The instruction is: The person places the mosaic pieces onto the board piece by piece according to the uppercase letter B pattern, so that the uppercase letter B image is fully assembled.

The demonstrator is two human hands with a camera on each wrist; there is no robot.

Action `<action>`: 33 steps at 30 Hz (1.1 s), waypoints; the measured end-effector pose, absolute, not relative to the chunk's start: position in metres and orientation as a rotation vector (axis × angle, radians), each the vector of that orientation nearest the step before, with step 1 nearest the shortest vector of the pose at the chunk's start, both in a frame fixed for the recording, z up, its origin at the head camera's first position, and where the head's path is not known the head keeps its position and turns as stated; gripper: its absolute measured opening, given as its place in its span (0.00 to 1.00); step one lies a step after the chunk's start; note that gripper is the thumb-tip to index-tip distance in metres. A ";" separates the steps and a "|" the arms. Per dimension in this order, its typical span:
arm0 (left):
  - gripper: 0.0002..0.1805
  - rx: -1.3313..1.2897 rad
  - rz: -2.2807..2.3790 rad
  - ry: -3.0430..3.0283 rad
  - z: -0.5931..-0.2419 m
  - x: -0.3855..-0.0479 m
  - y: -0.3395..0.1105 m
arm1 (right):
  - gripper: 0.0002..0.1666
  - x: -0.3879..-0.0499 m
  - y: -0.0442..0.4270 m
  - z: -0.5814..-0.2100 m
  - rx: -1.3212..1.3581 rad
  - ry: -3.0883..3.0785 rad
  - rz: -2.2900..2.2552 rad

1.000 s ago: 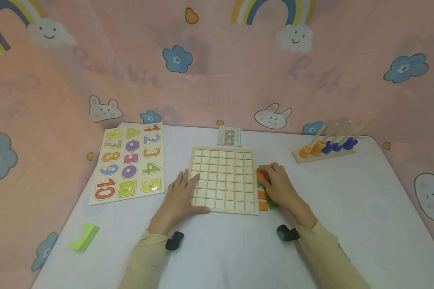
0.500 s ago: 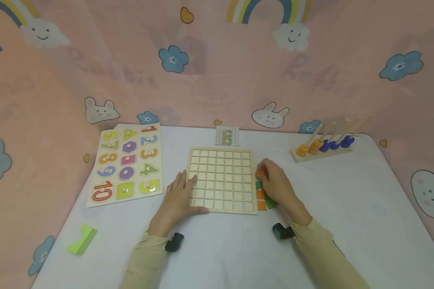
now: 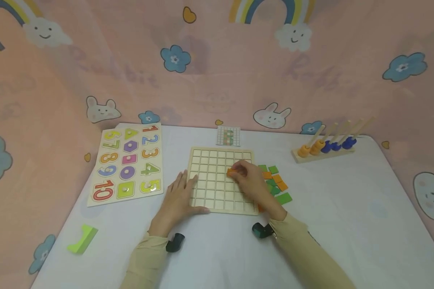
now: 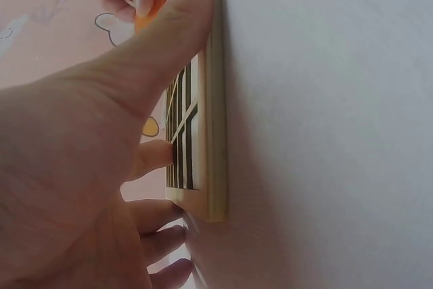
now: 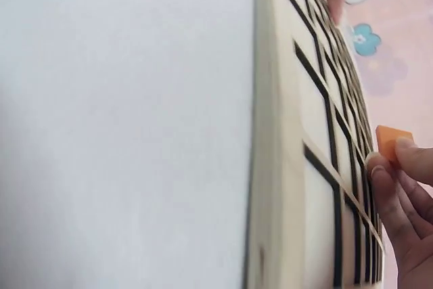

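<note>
A wooden grid board (image 3: 211, 192) with square cells lies on the white table. My left hand (image 3: 175, 198) rests on its left edge, fingers spread and thumb along the near corner. Over the board's right half, my right hand (image 3: 251, 180) pinches an orange square tile (image 5: 392, 141) between thumb and fingertips. In the right wrist view the tile is tilted, close above the cells; whether it touches them I cannot tell. Several green and orange tiles (image 3: 283, 198) lie to the right of the board, some partly hidden by my right forearm. A small printed pattern card (image 3: 228, 136) lies behind the board.
To the left is a number and shape puzzle board (image 3: 126, 160). A light green arched block (image 3: 83, 239) sits at the near left. At the back right stands a bead stacker (image 3: 323, 150) with upright pegs. A patterned pink cloth (image 3: 217, 80) rises behind the table.
My right hand has picked up the orange tile from the pile and carried it left over the board, uncovering more tiles. The left hand keeps its place on the board's edge.
</note>
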State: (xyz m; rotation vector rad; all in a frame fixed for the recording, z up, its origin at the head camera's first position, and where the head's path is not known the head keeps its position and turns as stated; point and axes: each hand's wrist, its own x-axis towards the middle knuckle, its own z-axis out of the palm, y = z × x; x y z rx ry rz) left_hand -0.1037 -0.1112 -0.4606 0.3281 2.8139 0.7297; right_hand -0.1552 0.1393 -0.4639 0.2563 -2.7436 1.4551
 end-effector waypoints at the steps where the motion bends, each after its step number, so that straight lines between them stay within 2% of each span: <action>1: 0.63 0.324 0.726 2.811 -0.461 -0.104 -0.111 | 0.08 -0.156 0.135 -0.464 0.260 -2.748 1.464; 18: 0.63 0.325 0.701 2.816 -0.462 -0.104 -0.110 | 0.06 -0.199 0.093 -0.466 0.347 -2.731 1.437; 23: 0.63 0.331 0.698 2.819 -0.462 -0.105 -0.111 | 0.06 -0.204 0.087 -0.464 0.336 -2.768 1.379; 33: 0.63 0.322 0.685 2.817 -0.463 -0.105 -0.111 | 0.12 -0.203 0.088 -0.463 0.321 -2.824 1.317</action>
